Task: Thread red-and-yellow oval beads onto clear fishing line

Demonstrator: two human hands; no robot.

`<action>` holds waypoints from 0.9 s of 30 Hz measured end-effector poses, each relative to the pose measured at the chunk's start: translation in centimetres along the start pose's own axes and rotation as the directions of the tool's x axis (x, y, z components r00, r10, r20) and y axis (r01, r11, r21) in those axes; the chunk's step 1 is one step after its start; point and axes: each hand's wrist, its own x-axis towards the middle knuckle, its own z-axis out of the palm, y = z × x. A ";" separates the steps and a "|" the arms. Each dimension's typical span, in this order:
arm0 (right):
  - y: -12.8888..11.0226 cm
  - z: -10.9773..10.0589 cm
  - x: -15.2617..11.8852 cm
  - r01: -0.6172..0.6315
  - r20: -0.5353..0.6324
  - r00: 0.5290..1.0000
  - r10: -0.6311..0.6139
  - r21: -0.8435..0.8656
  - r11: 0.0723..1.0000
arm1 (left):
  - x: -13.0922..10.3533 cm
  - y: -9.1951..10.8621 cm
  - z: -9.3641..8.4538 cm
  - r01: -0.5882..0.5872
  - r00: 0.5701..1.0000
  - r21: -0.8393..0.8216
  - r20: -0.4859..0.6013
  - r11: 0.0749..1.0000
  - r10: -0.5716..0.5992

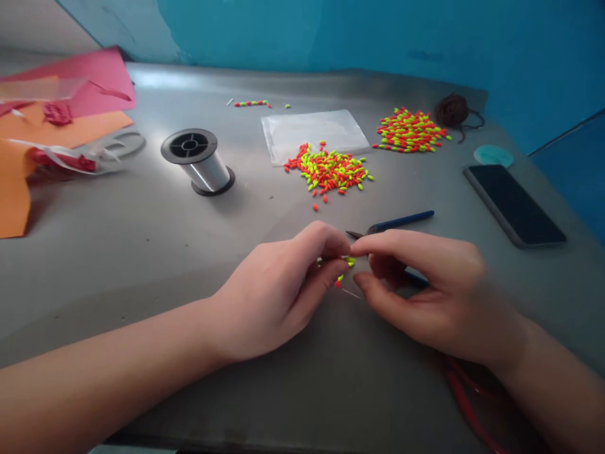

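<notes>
My left hand [283, 280] is closed, thumb and fingers pinching a small group of yellow-green and red beads [350, 261]. A red bead [338, 284] and a short thin thread end [350, 293] stick out below its fingertips. Close on the right, my right hand [425, 284] has thumb and index finger apart, the index tip beside the left fingertips; nothing shows between them. Behind and partly under the right hand lie pliers with blue handles [401, 221]. A loose pile of red and yellow-green beads [331, 170] lies beyond both hands.
A spool of clear line [205, 170] stands left of a white plastic bag [316, 132]. Another bead pile [411, 131], brown yarn [452, 111], a teal disc [493, 155] and a phone [515, 205] lie right. Orange paper [12, 195] and pink paper [108, 82] lie left.
</notes>
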 end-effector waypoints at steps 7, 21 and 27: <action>0.1 -0.1 0.1 0.035 0.037 0.999 -0.035 0.005 0.999 | 0.1 0.0 0.0 -0.041 0.999 0.006 0.002 0.999 0.041; 0.3 -0.2 0.2 0.068 0.012 0.998 -0.068 -0.002 0.998 | 0.0 0.0 -0.1 -0.027 1.000 -0.005 0.006 1.000 0.027; 0.4 -0.4 0.1 0.092 0.032 0.995 -0.093 0.026 0.995 | 0.0 -0.1 0.0 -0.011 0.999 -0.073 0.033 0.997 0.013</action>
